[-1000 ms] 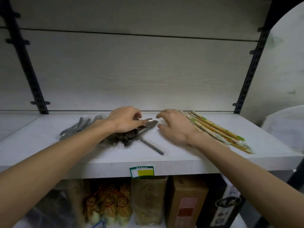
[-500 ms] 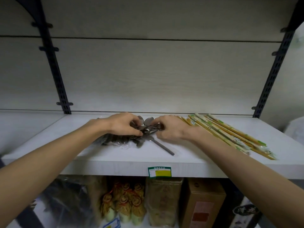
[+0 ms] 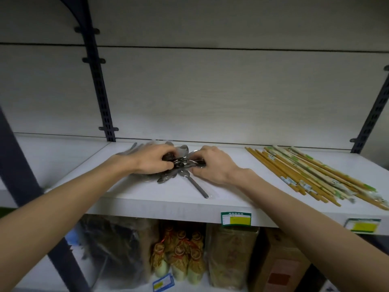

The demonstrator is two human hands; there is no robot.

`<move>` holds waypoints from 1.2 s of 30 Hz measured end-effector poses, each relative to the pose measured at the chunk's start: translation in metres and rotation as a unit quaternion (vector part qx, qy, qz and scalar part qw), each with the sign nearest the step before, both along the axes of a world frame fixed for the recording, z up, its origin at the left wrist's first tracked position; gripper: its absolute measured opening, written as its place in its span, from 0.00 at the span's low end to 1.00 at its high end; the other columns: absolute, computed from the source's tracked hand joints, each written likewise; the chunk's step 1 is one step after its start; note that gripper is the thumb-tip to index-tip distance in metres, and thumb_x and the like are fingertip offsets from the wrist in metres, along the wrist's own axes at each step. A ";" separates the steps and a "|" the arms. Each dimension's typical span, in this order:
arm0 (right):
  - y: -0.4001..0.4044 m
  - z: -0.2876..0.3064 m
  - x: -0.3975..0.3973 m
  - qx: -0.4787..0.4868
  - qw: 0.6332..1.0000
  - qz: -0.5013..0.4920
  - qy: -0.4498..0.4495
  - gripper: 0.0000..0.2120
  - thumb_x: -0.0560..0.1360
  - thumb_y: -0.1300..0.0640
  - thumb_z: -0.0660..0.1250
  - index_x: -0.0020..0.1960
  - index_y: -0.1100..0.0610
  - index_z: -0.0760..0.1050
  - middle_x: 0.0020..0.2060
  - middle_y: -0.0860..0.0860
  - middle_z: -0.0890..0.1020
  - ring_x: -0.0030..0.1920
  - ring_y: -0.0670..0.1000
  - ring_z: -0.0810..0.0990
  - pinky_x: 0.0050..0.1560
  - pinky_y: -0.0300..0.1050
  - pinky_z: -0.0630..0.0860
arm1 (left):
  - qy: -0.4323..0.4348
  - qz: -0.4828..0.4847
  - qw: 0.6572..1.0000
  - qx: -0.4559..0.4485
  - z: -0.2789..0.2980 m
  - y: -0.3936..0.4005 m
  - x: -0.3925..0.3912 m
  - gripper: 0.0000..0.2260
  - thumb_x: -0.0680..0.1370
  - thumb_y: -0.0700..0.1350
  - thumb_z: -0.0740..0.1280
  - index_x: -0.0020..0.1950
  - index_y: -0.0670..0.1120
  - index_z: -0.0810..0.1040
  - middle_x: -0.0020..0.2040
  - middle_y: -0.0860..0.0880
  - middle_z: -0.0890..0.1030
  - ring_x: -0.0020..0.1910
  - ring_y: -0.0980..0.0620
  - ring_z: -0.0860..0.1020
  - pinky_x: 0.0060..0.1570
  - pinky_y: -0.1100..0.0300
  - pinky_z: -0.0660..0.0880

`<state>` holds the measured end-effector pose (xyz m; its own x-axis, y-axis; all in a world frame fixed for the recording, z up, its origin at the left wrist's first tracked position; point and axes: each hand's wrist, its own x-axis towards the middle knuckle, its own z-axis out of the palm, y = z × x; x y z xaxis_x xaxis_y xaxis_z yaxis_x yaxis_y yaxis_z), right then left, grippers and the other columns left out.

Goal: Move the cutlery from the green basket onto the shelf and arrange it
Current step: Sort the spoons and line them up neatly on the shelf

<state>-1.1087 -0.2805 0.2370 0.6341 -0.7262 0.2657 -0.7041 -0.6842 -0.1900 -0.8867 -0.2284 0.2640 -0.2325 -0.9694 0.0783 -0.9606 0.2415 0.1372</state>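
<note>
A pile of wrapped metal spoons [image 3: 183,162] lies in the middle of the white shelf [image 3: 147,197]. My left hand [image 3: 152,160] grips the pile from the left, fingers curled over the spoon bowls. From the right, my right hand [image 3: 212,163] pinches the same bundle. One spoon [image 3: 196,186] sticks out of the pile with its handle pointing to the shelf's front edge. More spoon handles [image 3: 131,149] show behind my left wrist. Packs of wooden chopsticks [image 3: 311,175] lie fanned out on the right. The green basket is out of view.
Dark slotted uprights [image 3: 99,85] stand at the back left and far right of the shelf wall. Price labels [image 3: 235,218] hang on the shelf's front edge. The lower shelf holds bagged goods [image 3: 181,256] and a brown box [image 3: 282,268].
Both hands have closed in on the spoon pile and now hold it together between them. The view has swung left, so the chopsticks sit further right.
</note>
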 end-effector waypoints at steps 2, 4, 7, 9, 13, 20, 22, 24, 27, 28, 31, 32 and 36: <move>0.002 -0.002 0.017 0.003 1.000 0.000 -0.003 0.18 0.70 0.40 0.61 0.54 0.46 0.80 0.47 0.51 0.78 0.51 0.57 0.77 0.50 0.54 0.77 | -0.005 0.004 1.000 -0.010 0.000 0.002 0.015 0.15 0.77 0.50 0.65 0.63 0.61 0.75 0.52 0.62 0.75 0.57 0.51 0.76 0.57 0.48 0.73; 0.003 -0.003 0.030 0.016 1.000 0.006 -0.015 0.17 0.68 0.40 0.59 0.49 0.47 0.78 0.45 0.50 0.79 0.49 0.57 0.77 0.47 0.54 0.77 | 0.005 0.009 1.000 -0.018 -0.001 0.004 0.033 0.15 0.77 0.49 0.66 0.64 0.57 0.77 0.56 0.58 0.76 0.58 0.51 0.75 0.59 0.49 0.72; 0.001 -0.006 0.042 0.039 0.998 0.012 -0.050 0.19 0.67 0.38 0.61 0.52 0.44 0.78 0.43 0.45 0.82 0.47 0.54 0.78 0.48 0.52 0.78 | 0.020 0.004 0.999 -0.028 -0.005 0.008 0.057 0.17 0.74 0.57 0.65 0.63 0.60 0.77 0.56 0.60 0.76 0.57 0.56 0.74 0.59 0.48 0.73; -0.001 -0.008 0.045 0.041 0.997 0.008 -0.068 0.19 0.69 0.39 0.63 0.56 0.42 0.79 0.46 0.43 0.84 0.49 0.52 0.80 0.51 0.51 0.78 | 0.035 -0.002 0.998 -0.045 -0.009 0.010 0.067 0.18 0.72 0.61 0.64 0.61 0.61 0.78 0.55 0.59 0.78 0.55 0.57 0.74 0.57 0.48 0.74; -0.005 -0.007 0.044 0.055 0.993 0.013 -0.108 0.15 0.74 0.45 0.70 0.59 0.44 0.82 0.51 0.42 0.85 0.52 0.48 0.81 0.55 0.50 0.77 | 0.070 -0.026 0.993 -0.091 -0.011 0.010 0.071 0.16 0.73 0.62 0.67 0.60 0.61 0.79 0.54 0.61 0.81 0.54 0.59 0.78 0.57 0.51 0.77; -0.006 -0.002 0.035 0.090 0.985 0.004 -0.146 0.06 0.75 0.56 0.72 0.50 0.50 0.86 0.43 0.47 0.86 0.44 0.50 0.82 0.45 0.44 0.76 | 0.078 -0.079 0.987 -0.119 -0.002 -0.009 0.068 0.10 0.74 0.53 0.72 0.54 0.60 0.83 0.46 0.64 0.84 0.47 0.64 0.80 0.52 0.53 0.78; -0.003 -0.004 0.030 0.077 0.984 -0.004 -0.158 0.05 0.76 0.56 0.72 0.49 0.52 0.86 0.43 0.47 0.85 0.44 0.49 0.81 0.44 0.41 0.74 | 0.083 -0.088 0.984 -0.134 -0.001 -0.014 0.069 0.07 0.74 0.51 0.73 0.52 0.59 0.84 0.47 0.64 0.83 0.47 0.66 0.78 0.52 0.53 0.77; 0.001 -0.004 0.024 0.073 0.983 -0.010 -0.165 0.05 0.76 0.55 0.72 0.48 0.53 0.86 0.43 0.46 0.86 0.44 0.47 0.81 0.46 0.40 0.75 | 0.100 -0.096 0.980 -0.143 -0.002 -0.017 0.070 0.04 0.75 0.52 0.74 0.49 0.58 0.84 0.46 0.64 0.84 0.46 0.67 0.79 0.51 0.52 0.78; 0.006 0.000 0.014 0.110 0.973 -0.018 -0.204 0.05 0.77 0.54 0.72 0.47 0.54 0.87 0.41 0.46 0.86 0.40 0.43 0.81 0.42 0.36 0.76 | 0.123 -0.089 0.975 -0.163 -0.002 -0.021 0.067 0.04 0.75 0.55 0.73 0.48 0.58 0.84 0.43 0.63 0.84 0.44 0.64 0.81 0.48 0.52 0.80; 0.006 0.002 0.011 0.109 0.970 -0.024 -0.215 0.05 0.77 0.55 0.72 0.46 0.53 0.87 0.40 0.45 0.86 0.39 0.41 0.81 0.41 0.33 0.75 | 0.130 -0.081 0.972 -0.178 -0.001 -0.022 0.065 0.04 0.76 0.55 0.72 0.48 0.57 0.84 0.42 0.63 0.84 0.43 0.63 0.81 0.48 0.52 0.80; 0.005 0.013 -0.001 0.120 0.950 -0.040 -0.285 0.05 0.76 0.58 0.72 0.44 0.54 0.86 0.37 0.45 0.86 0.38 0.42 0.81 0.41 0.33 0.75 | 0.161 -0.069 0.969 -0.174 0.008 -0.025 0.057 0.06 0.78 0.57 0.70 0.48 0.56 0.84 0.39 0.63 0.83 0.40 0.62 0.82 0.48 0.52 0.80; 0.004 0.017 -0.006 0.134 0.938 -0.040 -0.317 0.04 0.76 0.59 0.72 0.45 0.55 0.86 0.36 0.45 0.85 0.37 0.43 0.80 0.42 0.34 0.75 | 0.160 -0.065 0.972 -0.161 0.012 -0.026 0.055 0.07 0.79 0.57 0.69 0.49 0.56 0.84 0.40 0.64 0.83 0.41 0.62 0.81 0.48 0.52 0.79; -0.003 0.028 -0.028 0.197 0.868 -0.059 -0.452 0.04 0.76 0.63 0.72 0.46 0.57 0.85 0.36 0.51 0.85 0.37 0.47 0.81 0.47 0.40 0.79 | 0.109 -0.044 0.987 -0.110 0.014 -0.039 0.051 0.10 0.80 0.59 0.66 0.51 0.56 0.84 0.46 0.60 0.84 0.46 0.59 0.80 0.51 0.52 0.79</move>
<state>-1.1370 -0.2837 0.2650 0.2117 -0.9193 0.3318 -0.2063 -0.3739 -0.9042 -0.8356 -0.2670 0.2778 -0.2693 -0.9003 0.3421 -0.8885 0.3693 0.2725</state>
